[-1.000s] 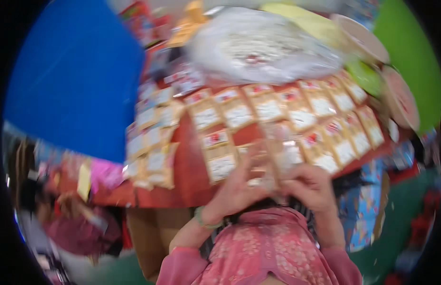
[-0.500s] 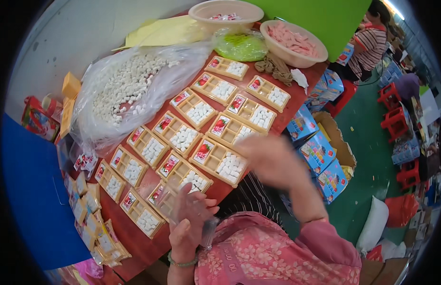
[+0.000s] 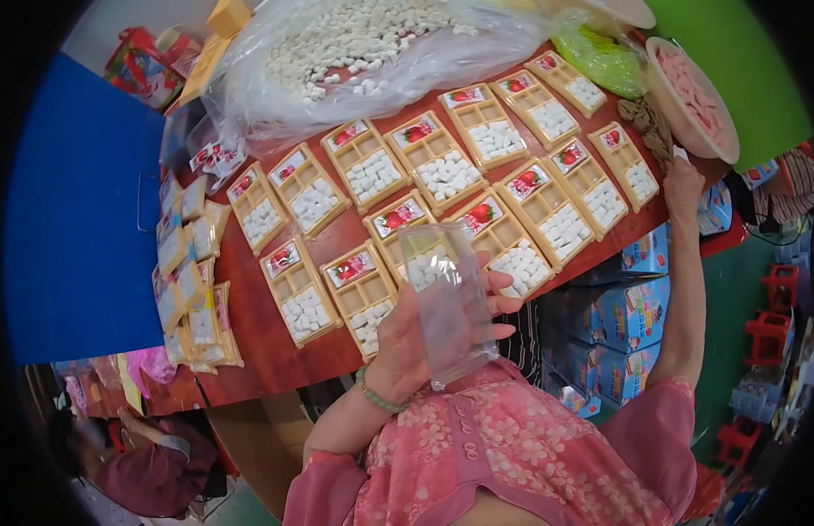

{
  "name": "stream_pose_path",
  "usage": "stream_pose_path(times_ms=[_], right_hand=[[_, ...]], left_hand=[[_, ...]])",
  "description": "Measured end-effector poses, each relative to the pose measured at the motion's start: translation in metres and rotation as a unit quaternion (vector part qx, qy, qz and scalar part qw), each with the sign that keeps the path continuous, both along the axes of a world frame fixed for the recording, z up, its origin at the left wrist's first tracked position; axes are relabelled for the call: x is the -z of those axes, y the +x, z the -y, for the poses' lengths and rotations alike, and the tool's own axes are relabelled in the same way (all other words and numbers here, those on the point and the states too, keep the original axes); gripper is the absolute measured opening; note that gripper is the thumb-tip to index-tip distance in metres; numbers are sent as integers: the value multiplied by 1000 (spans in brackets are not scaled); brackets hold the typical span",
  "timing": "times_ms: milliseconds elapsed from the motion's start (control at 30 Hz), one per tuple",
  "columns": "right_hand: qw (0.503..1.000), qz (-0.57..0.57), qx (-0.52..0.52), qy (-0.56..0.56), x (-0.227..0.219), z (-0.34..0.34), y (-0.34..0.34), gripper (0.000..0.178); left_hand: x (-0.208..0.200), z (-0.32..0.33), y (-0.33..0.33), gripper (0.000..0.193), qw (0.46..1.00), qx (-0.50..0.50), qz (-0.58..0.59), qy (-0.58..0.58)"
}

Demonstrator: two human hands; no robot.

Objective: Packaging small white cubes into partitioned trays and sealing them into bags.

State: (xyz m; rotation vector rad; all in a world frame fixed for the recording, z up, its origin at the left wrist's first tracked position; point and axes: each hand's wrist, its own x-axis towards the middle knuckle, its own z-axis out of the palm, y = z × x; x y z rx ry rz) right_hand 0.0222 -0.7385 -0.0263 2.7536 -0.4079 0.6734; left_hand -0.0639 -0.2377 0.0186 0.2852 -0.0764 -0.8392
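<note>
My left hand (image 3: 398, 351) is raised palm up over the near trays, with a clear plastic lid (image 3: 446, 307) lying across its palm and held against spread fingers. At the table's far right edge my right hand (image 3: 684, 186) is stretched out, its fingers together on a crumpled white tissue (image 3: 679, 152), mostly hidden beneath it. A brown cloth (image 3: 645, 127) lies beside those fingers. Between the hands, tan compartment trays (image 3: 484, 124) stand in slanted rows, each with a strawberry-printed packet (image 3: 524, 182) and a heap of small white pieces (image 3: 565, 230).
A large clear bag (image 3: 240, 79) of loose white pieces spreads along the back. A bowl of pink sticks (image 3: 727, 131) and a green plastic bag (image 3: 604, 61) stand back right. Filled packs (image 3: 192, 272) pile at the left edge. Blue boxes (image 3: 630, 307) stack below the table; another person (image 3: 153, 473) sits lower left.
My right hand has moved from above the trays out to the tissue at the far right. The left hand still holds the clear lid. My view has turned, shifting the table.
</note>
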Motion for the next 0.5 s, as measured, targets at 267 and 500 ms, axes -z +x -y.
stream_pose_path(times_ms=[267,500], right_hand=[[866,78,-129,476,-71,-129,-58,25],[621,-186,-368,666,-109,-306,-156,30]], left_hand=[[-7,6,-9,97,995,-21,62,75],[-8,33,-24,84,964,-82,154,202]])
